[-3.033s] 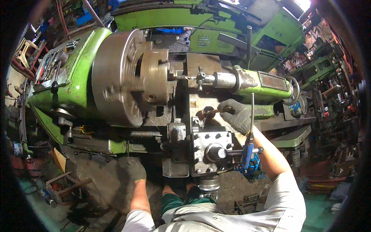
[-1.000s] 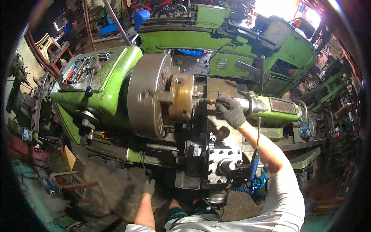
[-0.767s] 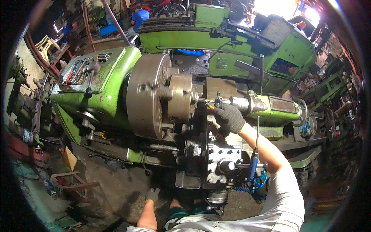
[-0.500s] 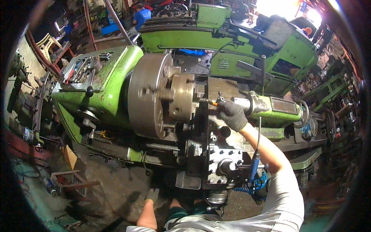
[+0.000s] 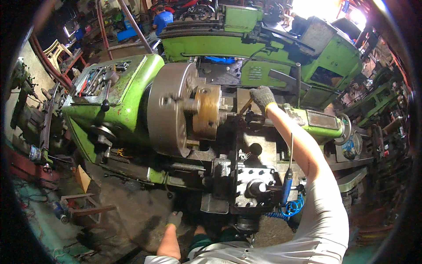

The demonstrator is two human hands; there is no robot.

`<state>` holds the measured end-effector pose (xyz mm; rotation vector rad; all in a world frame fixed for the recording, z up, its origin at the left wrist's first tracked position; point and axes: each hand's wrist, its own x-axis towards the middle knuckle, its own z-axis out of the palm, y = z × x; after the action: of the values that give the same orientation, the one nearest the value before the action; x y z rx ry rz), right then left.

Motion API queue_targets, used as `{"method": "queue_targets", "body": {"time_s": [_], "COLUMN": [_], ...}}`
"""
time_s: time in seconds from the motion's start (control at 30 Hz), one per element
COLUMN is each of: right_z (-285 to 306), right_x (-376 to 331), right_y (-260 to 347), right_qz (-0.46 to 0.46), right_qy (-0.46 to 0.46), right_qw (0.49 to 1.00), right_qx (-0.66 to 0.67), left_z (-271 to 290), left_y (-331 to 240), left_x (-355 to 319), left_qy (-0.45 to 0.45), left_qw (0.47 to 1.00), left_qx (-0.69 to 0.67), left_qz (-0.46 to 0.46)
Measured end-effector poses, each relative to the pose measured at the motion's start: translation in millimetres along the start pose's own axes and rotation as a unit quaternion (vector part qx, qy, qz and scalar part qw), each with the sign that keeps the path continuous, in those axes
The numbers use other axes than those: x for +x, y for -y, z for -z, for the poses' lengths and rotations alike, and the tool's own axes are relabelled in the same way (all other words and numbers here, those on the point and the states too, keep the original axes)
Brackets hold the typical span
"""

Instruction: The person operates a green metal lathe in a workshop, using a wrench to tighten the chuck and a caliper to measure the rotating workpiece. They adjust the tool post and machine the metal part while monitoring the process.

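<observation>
My right hand [image 5: 263,97], in a dark knit glove, is raised over the lathe between the workpiece and the tailstock [image 5: 307,118]. It is closed on a thin brownish stick-like tool [image 5: 246,106], whose lower end points down toward a slim shaft beside the workpiece. The large steel chuck [image 5: 169,112] bears a brass-toned cylinder [image 5: 207,112] with holes in its side; its outline looks slightly smeared. My left hand [image 5: 174,218], also gloved, hangs low over the floor, apart from the machine, fingers loosely apart and holding nothing.
The tool post [image 5: 255,188] with its lever sits in front of me. A blue air gun [image 5: 286,187] with a coiled hose is next to my right arm. Tools lie on the green headstock [image 5: 125,99]. Another green lathe [image 5: 211,47] stands behind; a person in blue [image 5: 163,19] is beyond.
My right hand has moved up and away from me with the tool, now above the shaft rather than in front of it. The chuck's holes and jaws show differently. My left hand stays low.
</observation>
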<state>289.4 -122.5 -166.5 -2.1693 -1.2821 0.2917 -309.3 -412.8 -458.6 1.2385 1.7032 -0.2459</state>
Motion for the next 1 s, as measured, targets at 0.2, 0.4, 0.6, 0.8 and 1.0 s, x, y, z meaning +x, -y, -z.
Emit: {"method": "queue_targets", "body": {"time_s": [0.2,0.4,0.6,0.8,1.0], "right_z": [4,24,68,90,68], "right_x": [8,-38,-130,-191,-199], "right_y": [15,39,2,-43,-41], "right_qz": [0.316,0.054,0.08,0.181,0.167], "right_qy": [0.146,0.098,0.161,0.221,0.197], "right_qw": [0.859,0.994,0.959,0.952,0.966], "right_qx": [-0.376,-0.009,0.217,0.108,-0.013], "left_z": [-15,-32,-31,-43,-34], "left_y": [31,70,78,76,33], "left_x": [-7,-2,-23,1,-30], "left_qy": [-0.049,-0.065,-0.055,-0.061,-0.083], "left_qw": [0.999,0.997,0.93,0.994,0.993], "left_qx": [-0.024,-0.024,0.307,0.058,0.009], "left_qz": [-0.003,0.028,-0.196,-0.069,-0.084]}}
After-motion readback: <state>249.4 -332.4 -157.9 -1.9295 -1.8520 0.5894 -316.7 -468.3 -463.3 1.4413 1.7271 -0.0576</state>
